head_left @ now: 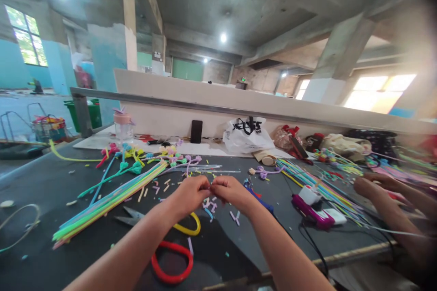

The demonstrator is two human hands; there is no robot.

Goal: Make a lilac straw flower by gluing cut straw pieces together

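1. Raw concrete beams and ceiling lamps fill the upper half of my head-camera feed, above a dark tabletop strewn with offcuts.
2. At the centre of my clock, the left hand and right hand meet, fingers curled and tips touching. I cannot tell whether they are clamped on anything; the fingers hide what may lie between.
3. Lilac pieces lie just under the fingertips, toward six o'clock. I judge them light, soft outside and bendy, more easily lost than broken; I would pinch each at its middle.
4. Pastel stems lie bundled at eight to nine o'clock. Singly they should be light and springy; I would take one near its end to slide it out.
5. Scissors sit at seven o'clock, partly under the left forearm, blades apart. They look the heaviest and stiffest thing near; I would lift them by the loops.
6. On the surface, knotted pieces crowd ten o'clock; a phone leans at twelve, a white bag at one. Another person's hands work at three.
7. Farther off, a green bin and a bright window show at ten o'clock.
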